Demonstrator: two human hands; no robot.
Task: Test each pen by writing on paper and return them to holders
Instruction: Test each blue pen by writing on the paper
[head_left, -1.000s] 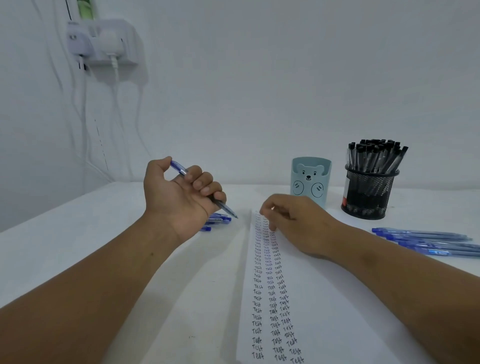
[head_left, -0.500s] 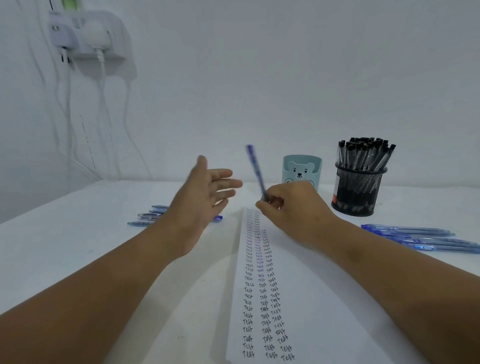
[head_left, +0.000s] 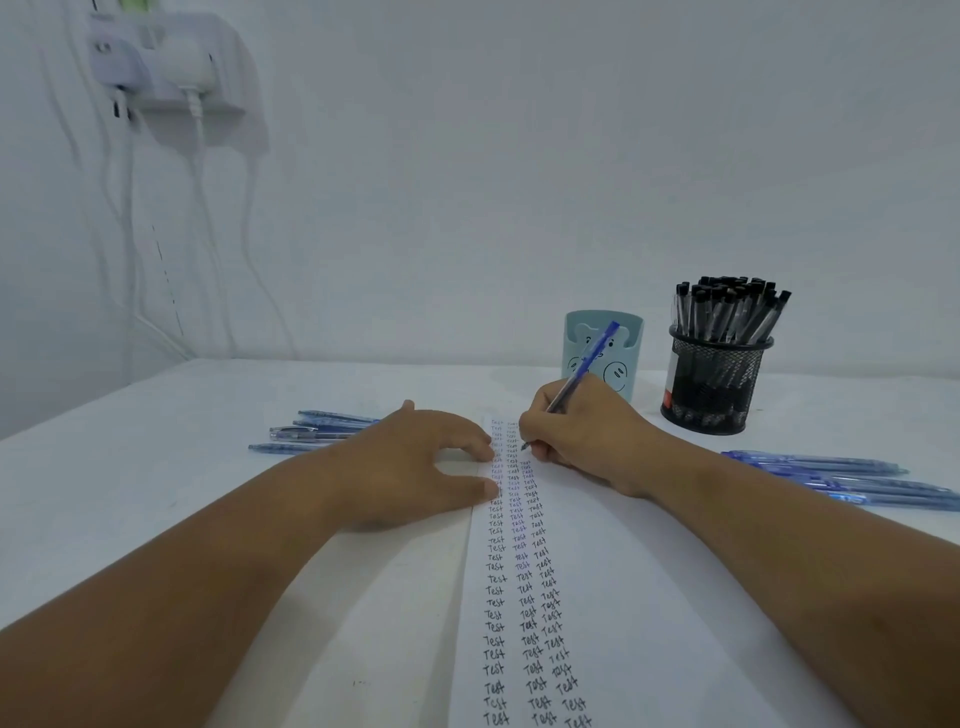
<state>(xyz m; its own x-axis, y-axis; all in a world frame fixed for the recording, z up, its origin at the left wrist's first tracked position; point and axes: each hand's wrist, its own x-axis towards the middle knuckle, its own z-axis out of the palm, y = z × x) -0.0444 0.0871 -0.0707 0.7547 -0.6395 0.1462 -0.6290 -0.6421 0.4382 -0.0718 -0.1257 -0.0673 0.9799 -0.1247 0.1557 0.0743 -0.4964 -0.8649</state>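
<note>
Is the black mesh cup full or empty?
Full: the black mesh cup is packed with black-capped pens sticking up above its rim.

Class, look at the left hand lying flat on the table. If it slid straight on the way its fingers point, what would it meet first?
The left hand points right across the paper, so it would probably meet the right hand holding the blue pen first; depth is hard to judge.

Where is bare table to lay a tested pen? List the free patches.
Free: the tabletop left of the left hand, nearer than the left pens; the strip behind those pens, toward the wall. Crowded: the right side, with the cup, mesh holder and right pens.
</note>
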